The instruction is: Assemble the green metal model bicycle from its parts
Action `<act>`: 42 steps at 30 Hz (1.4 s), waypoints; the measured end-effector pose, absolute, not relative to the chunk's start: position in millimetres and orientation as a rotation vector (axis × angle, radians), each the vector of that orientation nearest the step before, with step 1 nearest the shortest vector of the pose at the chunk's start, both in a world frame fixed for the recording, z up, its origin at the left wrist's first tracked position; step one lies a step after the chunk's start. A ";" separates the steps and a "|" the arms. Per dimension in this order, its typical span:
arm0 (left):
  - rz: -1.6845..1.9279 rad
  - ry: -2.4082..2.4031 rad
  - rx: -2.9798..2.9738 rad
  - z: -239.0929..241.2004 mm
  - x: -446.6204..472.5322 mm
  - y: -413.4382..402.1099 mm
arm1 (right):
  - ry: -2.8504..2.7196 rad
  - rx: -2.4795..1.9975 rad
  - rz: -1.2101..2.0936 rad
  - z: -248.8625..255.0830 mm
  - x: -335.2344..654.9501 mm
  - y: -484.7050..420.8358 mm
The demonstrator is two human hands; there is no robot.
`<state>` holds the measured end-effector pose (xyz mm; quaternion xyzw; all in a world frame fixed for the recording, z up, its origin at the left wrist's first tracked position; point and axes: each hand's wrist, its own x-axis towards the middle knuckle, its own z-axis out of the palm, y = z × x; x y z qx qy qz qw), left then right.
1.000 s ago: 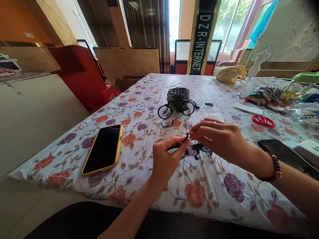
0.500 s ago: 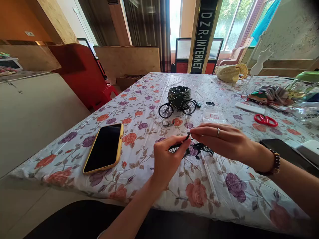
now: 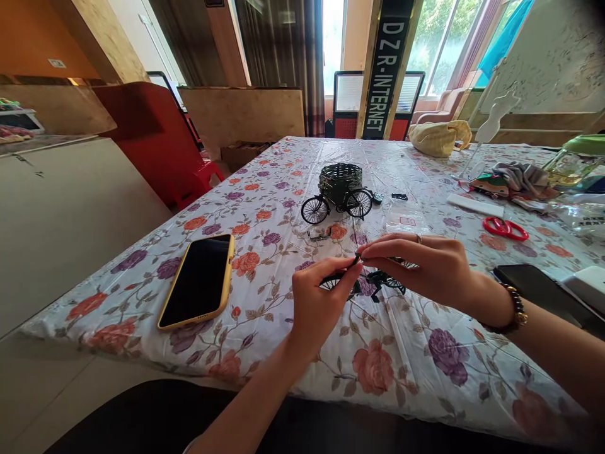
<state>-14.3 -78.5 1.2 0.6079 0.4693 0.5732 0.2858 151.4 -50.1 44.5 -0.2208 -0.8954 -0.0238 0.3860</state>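
Observation:
Between thumb and index finger my left hand (image 3: 324, 287) pinches a small black part (image 3: 357, 258), too small to name exactly. The thumb and fingers of my right hand (image 3: 420, 271) close on the part's upper end, touching it from the right. Below both hands, partly covered by them, a black model bicycle (image 3: 377, 293) lies on the flowered tablecloth. Farther off, a second black model bicycle (image 3: 336, 205) stands upright in front of a dark woven basket (image 3: 341, 176). A small dark metallic piece (image 3: 320, 236) lies nearer than that bicycle.
A yellow-cased phone (image 3: 197, 282) lies to the left. On the right are red-handled scissors (image 3: 505, 228), a dark phone (image 3: 539, 287), a white box (image 3: 588, 287) and crumpled cloth (image 3: 515, 180). A clear plastic bag (image 3: 406, 217) lies beyond my right hand. A yellow pouch (image 3: 439, 139) sits farther back.
My right hand has rolled, with its knuckles turning and its fingers bending at the small black part. My left hand holds nearly still.

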 end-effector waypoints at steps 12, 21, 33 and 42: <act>1.517 1.270 1.683 1.3 -13.9 -78.7 | -2.246 -0.561 0.227 50.1 144.4 -46.0; 1.536 1.282 1.687 1.1 -13.3 -77.6 | -2.254 -0.640 0.207 51.0 144.0 -44.2; 1.567 1.283 1.665 0.9 -11.1 -77.4 | -2.208 -0.844 0.476 55.9 138.1 -42.8; 1.567 1.276 1.703 -1.9 -11.7 -78.5 | -2.341 -0.858 0.473 70.7 136.5 -35.8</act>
